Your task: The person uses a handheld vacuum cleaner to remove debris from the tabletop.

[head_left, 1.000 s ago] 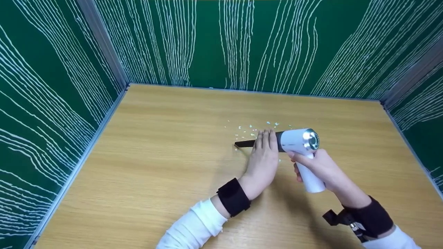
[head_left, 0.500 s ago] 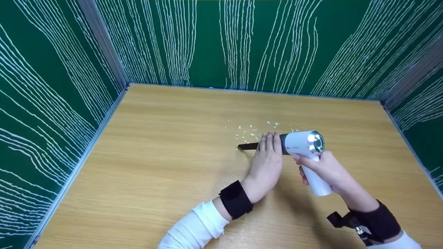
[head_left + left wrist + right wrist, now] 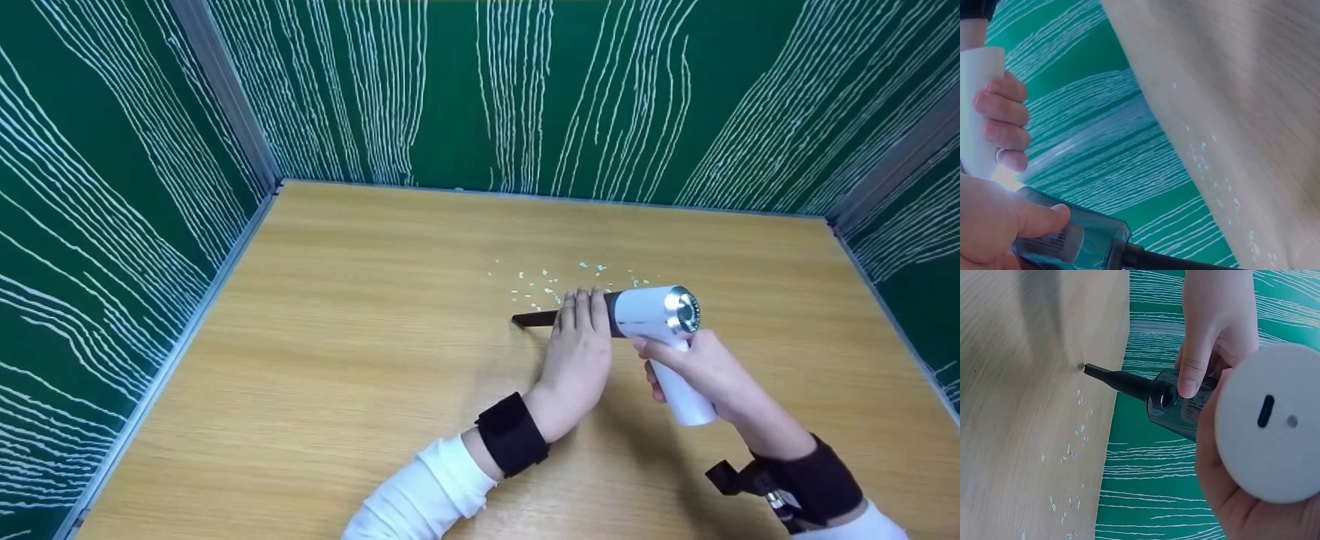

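Observation:
A white handheld vacuum cleaner (image 3: 646, 310) with a silver-rimmed end is held over the table in the head view. My right hand (image 3: 709, 371) grips its handle, fingers curled round it. Farther forward, my left hand (image 3: 577, 364) holds the front part; in the left wrist view its thumb (image 3: 1044, 219) lies along the clear dust cup (image 3: 1100, 228). From there a narrow black nozzle (image 3: 1123, 382) points left, its tip close to the tabletop. Small pale scraps (image 3: 550, 291) lie scattered just beyond the nozzle, and several also show in both wrist views.
The wooden table (image 3: 337, 315) is enclosed at the back and sides by green panels (image 3: 450, 97) with white wavy lines. Grey metal posts (image 3: 225, 90) stand at the back corners. Black bands (image 3: 513, 433) wrap both wrists.
Both hands and the vacuum have shifted slightly right and nearer to me since a second ago, then barely left. More scraps show behind the vacuum's body.

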`<move>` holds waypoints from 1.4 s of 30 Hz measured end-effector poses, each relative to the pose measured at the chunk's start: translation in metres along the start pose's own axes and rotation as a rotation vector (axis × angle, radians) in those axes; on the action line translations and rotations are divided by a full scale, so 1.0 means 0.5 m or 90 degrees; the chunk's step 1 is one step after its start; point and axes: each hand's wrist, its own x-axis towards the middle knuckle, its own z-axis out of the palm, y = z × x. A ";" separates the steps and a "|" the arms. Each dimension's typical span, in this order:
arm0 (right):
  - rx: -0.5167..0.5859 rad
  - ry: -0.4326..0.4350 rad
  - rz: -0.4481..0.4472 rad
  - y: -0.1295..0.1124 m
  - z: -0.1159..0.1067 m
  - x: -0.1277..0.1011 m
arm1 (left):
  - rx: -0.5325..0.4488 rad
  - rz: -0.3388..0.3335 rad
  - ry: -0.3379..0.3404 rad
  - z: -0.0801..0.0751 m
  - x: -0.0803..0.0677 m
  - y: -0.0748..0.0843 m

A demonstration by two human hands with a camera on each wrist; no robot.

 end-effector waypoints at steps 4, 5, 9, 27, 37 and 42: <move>-0.007 0.010 -0.011 -0.002 -0.002 -0.003 | -0.014 -0.004 -0.012 -0.001 0.006 0.003; -0.013 0.011 -0.015 -0.003 -0.004 -0.004 | -0.015 -0.002 -0.013 -0.001 0.007 0.004; -0.040 0.022 -0.029 -0.003 -0.009 -0.006 | -0.017 0.003 -0.002 0.000 0.012 0.008; -0.055 0.045 -0.030 0.007 -0.011 0.002 | -0.023 0.010 0.008 0.013 0.020 0.010; -0.041 0.071 -0.010 0.014 -0.006 0.019 | -0.048 0.021 0.025 0.034 0.033 0.002; -0.045 0.072 -0.013 0.015 -0.003 0.026 | -0.044 0.029 0.027 0.037 0.038 -0.004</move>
